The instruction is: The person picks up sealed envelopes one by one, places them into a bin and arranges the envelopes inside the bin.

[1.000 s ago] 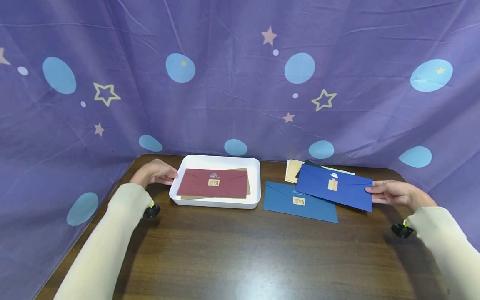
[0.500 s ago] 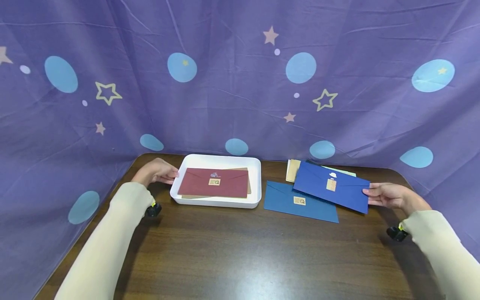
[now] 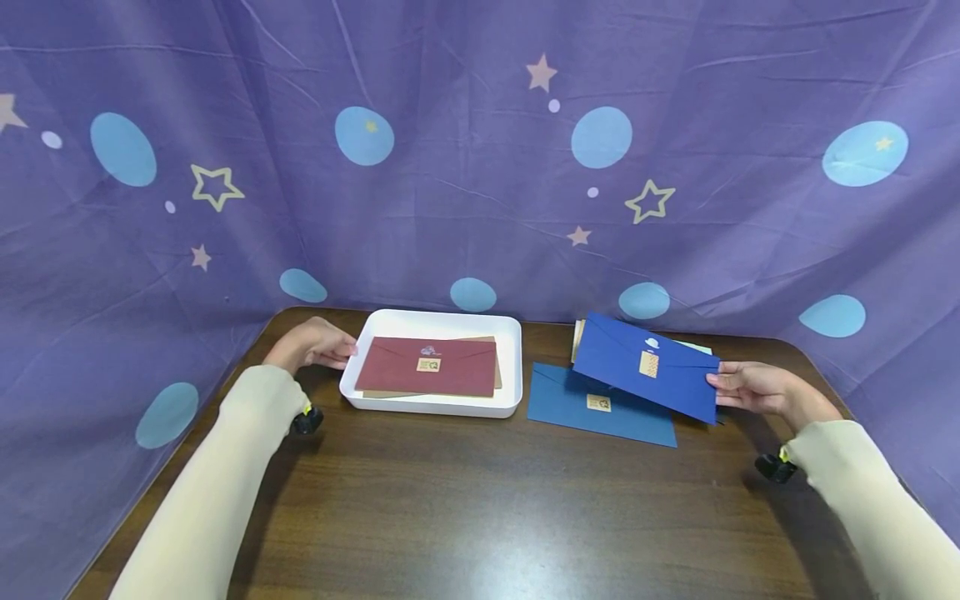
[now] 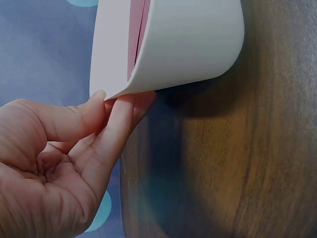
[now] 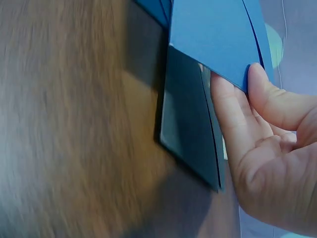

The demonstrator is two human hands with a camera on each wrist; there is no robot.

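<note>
My right hand (image 3: pixel 738 390) pinches the right end of a royal blue envelope (image 3: pixel 645 367) and holds it tilted above the table; thumb on top, fingers beneath (image 5: pixel 233 124). Under it lies a darker blue envelope (image 3: pixel 592 408) flat on the wood. My left hand (image 3: pixel 315 346) touches the left rim of a white tray (image 3: pixel 435 404) with thumb and fingers (image 4: pixel 116 116). Inside the tray a dark red envelope (image 3: pixel 427 367) with a small sticker lies on a tan one (image 3: pixel 497 375).
Behind the lifted envelope a small pile of cream, black and pale green envelopes (image 3: pixel 581 333) lies near the table's back edge. A purple star-patterned cloth (image 3: pixel 480 167) hangs behind and at both sides. The brown wooden table (image 3: pixel 480 500) stretches toward me.
The right hand has lifted the royal blue envelope and carried it leftward, off the pile, tilting it more. The left hand has stayed on the tray rim.
</note>
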